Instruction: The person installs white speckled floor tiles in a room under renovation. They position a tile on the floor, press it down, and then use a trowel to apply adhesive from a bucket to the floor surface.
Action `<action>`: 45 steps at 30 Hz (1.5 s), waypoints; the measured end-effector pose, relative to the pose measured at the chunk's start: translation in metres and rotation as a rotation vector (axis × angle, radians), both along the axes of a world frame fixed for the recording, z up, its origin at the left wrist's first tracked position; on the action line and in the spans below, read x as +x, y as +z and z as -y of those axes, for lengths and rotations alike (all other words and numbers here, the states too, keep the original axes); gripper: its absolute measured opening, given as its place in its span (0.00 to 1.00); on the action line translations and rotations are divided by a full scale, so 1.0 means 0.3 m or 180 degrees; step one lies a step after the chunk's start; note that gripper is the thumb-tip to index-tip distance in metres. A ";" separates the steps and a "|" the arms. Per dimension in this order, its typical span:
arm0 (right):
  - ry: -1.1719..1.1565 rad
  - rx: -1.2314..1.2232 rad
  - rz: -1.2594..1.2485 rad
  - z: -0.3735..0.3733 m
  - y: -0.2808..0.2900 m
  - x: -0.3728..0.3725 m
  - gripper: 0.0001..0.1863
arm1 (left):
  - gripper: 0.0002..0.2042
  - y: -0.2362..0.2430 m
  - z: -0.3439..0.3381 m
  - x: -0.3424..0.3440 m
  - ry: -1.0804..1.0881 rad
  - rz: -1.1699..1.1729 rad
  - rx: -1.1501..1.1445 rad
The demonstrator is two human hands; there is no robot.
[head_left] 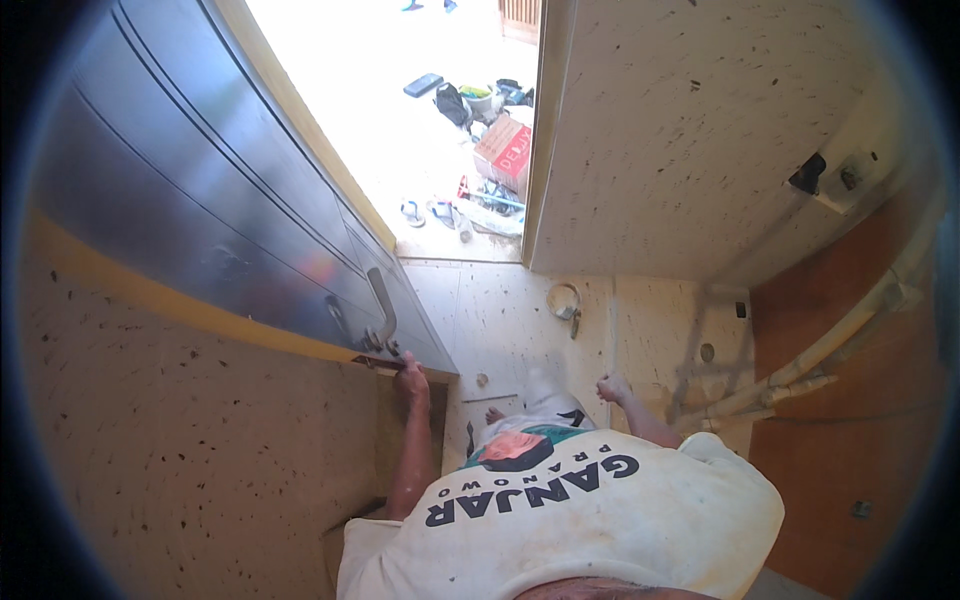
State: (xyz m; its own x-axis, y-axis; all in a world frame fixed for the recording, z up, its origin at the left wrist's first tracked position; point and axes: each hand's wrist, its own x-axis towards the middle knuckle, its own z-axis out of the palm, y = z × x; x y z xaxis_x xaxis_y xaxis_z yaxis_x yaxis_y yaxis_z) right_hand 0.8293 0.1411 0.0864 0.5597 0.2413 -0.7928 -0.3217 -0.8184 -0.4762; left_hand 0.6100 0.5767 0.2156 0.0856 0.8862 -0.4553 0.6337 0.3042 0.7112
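Where the yellow edge of the grey door (230, 190) shows a brownish lock plate (373, 361), I find from my remote post the left hand (413, 377) with its fingers up against that edge. I cannot tell whether those fingers pinch the plate or merely rest on it. The door stands open to the left of a bright doorway, with a curved lever handle (381, 305) on its face just beyond the left hand. I record the right hand (615, 389) well apart from the door, above the tiled floor (500, 330), its fingers curled inward; whether anything is pinched there I cannot tell. Ahead of the right hand, a pale ring-shaped item (563, 298) lies on the tiles, a small dark piece (575, 322) beside it (too small for me to identify). The wearer's white shirt (590, 515) and a bare foot (495, 415) show below. Outside I note sandals (440, 212) near the threshold and a red-marked carton (500, 150) among assorted items. To the right, pale poles (800, 378) lie in front of an orange-brown panel (840, 450), and dark specks mark the walls (690, 140).
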 end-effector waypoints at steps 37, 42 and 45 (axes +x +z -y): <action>0.1191 0.0738 -0.0095 -1.587 0.104 1.273 0.10 | 0.20 -0.088 -0.206 0.600 -0.0525 -0.0416 -0.1316; 0.1389 0.0481 -0.0055 -1.725 0.051 1.397 0.11 | 0.18 -0.088 -0.446 0.683 0.0488 -0.0173 -0.1760; 0.2639 0.0634 0.0930 -1.658 -0.229 1.578 0.08 | 0.18 -0.070 -0.606 0.805 0.0485 0.0208 -0.1720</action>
State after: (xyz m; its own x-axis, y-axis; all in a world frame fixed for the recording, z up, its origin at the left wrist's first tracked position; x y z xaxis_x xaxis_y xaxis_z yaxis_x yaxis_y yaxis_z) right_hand 1.3027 0.6386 0.0177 0.3176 0.7748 -0.5467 0.4911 -0.6275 -0.6041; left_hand 0.8514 0.7583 0.1946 0.0182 0.5331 -0.8459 0.5141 0.7206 0.4652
